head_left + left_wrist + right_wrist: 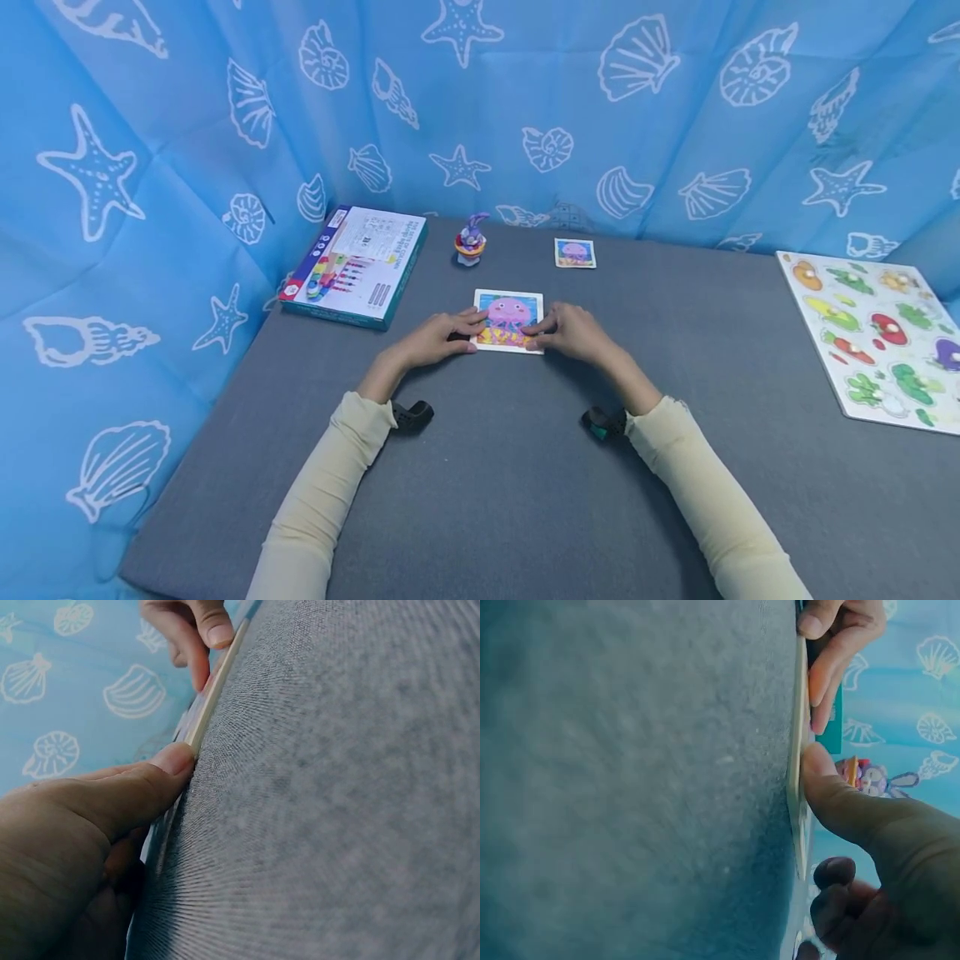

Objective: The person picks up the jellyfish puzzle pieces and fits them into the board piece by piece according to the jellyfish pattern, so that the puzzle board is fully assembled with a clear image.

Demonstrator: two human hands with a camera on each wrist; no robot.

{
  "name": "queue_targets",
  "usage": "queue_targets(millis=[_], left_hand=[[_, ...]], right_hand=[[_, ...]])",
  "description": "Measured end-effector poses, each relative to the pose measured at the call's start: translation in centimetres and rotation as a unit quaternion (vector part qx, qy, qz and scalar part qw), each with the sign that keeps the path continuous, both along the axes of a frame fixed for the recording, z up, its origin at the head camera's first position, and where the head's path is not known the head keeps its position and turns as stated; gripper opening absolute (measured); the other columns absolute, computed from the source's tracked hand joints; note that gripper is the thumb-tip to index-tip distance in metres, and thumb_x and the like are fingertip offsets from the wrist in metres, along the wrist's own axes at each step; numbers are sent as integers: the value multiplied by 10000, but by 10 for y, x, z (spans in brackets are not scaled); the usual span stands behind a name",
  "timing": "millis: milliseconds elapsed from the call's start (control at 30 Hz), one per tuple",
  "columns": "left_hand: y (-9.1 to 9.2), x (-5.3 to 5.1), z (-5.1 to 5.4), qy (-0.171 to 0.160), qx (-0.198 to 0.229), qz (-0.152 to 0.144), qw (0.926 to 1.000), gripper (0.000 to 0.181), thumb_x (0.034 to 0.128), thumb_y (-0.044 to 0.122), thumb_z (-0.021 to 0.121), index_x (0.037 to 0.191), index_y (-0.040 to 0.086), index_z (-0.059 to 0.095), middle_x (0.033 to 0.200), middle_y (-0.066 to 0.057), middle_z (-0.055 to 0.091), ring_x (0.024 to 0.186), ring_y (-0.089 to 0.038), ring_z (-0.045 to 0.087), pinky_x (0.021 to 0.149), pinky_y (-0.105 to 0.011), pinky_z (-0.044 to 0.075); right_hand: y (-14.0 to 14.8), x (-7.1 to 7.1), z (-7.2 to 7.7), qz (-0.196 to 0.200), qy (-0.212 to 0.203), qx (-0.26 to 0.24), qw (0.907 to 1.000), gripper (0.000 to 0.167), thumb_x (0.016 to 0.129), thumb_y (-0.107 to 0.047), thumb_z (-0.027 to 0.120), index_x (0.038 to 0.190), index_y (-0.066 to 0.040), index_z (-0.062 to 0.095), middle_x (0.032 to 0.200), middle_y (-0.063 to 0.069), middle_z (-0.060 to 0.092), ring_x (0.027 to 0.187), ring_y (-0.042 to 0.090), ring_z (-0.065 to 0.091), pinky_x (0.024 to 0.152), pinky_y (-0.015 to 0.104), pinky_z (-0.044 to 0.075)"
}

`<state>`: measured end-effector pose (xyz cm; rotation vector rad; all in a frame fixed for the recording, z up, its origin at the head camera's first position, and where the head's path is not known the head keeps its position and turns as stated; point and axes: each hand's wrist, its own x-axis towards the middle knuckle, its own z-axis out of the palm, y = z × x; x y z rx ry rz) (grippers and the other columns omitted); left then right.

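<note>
A small square picture puzzle board (509, 310), white-edged with a pink octopus over a yellow seabed, lies flat on the grey table. My left hand (438, 337) holds its left side, fingers on the picture and thumb at the near corner. In the left wrist view that thumb (174, 759) touches the board's pale edge. On the opposite side my right hand (573, 333) grips the board between thumb and index finger. The right wrist view shows this thumb (819, 761) against the edge, with the other fingers curled beneath the palm. Pieces within the picture are too small to tell apart.
Behind the board stands a purple rabbit figurine (470, 240), with a small matching octopus card (575, 253) to its right. A flat game box (356, 265) lies at the back left. Far right is a vegetable peg puzzle (843, 379). Blue shell-print curtains (510, 92) border the table.
</note>
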<state>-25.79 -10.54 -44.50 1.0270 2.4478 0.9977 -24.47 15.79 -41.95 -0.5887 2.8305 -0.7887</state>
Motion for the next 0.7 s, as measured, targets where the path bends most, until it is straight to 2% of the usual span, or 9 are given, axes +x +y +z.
queue_targets(millis=[100, 233, 433, 600, 700], left_hand=[[-1, 0, 2, -13, -11, 30, 10000, 452, 906, 213, 575, 1322, 70, 473, 1480, 2, 326, 1403, -178, 225, 1148, -444, 159], [-1, -1, 4, -36, -52, 39, 10000, 453, 904, 206, 578, 1322, 68, 472, 1482, -3, 323, 1405, -178, 219, 1149, -444, 155], [-5, -1, 3, -7, -168, 93, 9998, 456, 901, 212, 583, 1321, 72, 476, 1478, -7, 330, 1403, -183, 224, 1145, -442, 176], [-6, -1, -3, 42, -169, 120, 9998, 450, 898, 217, 585, 1317, 88, 484, 1476, 3, 334, 1401, -177, 229, 1142, -444, 184], [-6, 0, -7, 98, -131, 89, 9998, 455, 898, 231, 587, 1318, 88, 485, 1473, -1, 340, 1399, -186, 235, 1139, -472, 172]], right_hand=[[-3, -3, 0, -394, -366, 17, 9986, 288, 742, -321, 756, 1002, -200, 726, 749, 46, 494, 614, 153, 298, 535, 276, 254], [-5, -6, -1, -698, -582, 38, 9959, 265, 744, -334, 753, 987, -232, 729, 769, 46, 522, 609, 156, 310, 548, 292, 256], [-9, -8, -7, -877, -468, -211, 9948, 203, 746, -314, 755, 936, -246, 743, 803, 31, 541, 609, 166, 320, 623, 327, 226], [-10, -5, -12, -926, -368, -319, 9945, 202, 742, -304, 760, 933, -244, 740, 849, 25, 561, 644, 160, 380, 729, 408, 273], [-10, -3, -15, -854, -398, -233, 9953, 211, 748, -318, 751, 949, -256, 735, 805, 10, 621, 618, 138, 388, 727, 413, 299]])
